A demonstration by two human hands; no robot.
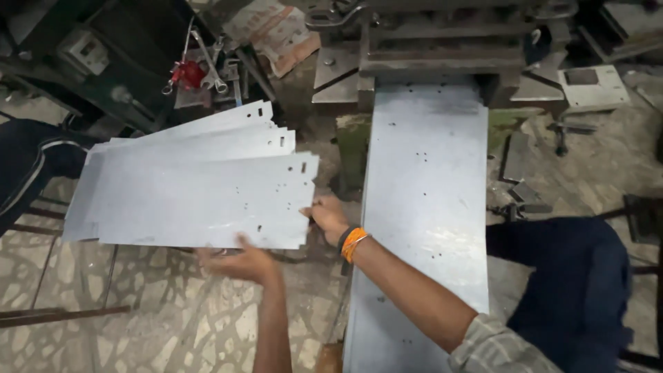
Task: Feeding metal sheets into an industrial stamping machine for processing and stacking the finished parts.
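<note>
A fanned stack of several long punched metal sheets [193,183] lies to the left of the machine. My left hand [238,262] reaches under the near edge of the top sheet, thumb over the edge. My right hand [326,217], with an orange band at the wrist, grips the right end corner of the same sheet. A second long grey sheet [423,207] lies lengthwise to the right, running from my lap up into the press machine [442,48].
My knees in dark trousers sit at the left [27,159] and right [573,276]. Wrenches and a red tool [197,69] hang at the back left. Metal scraps [525,193] and a punched plate [592,86] lie on the floor at right.
</note>
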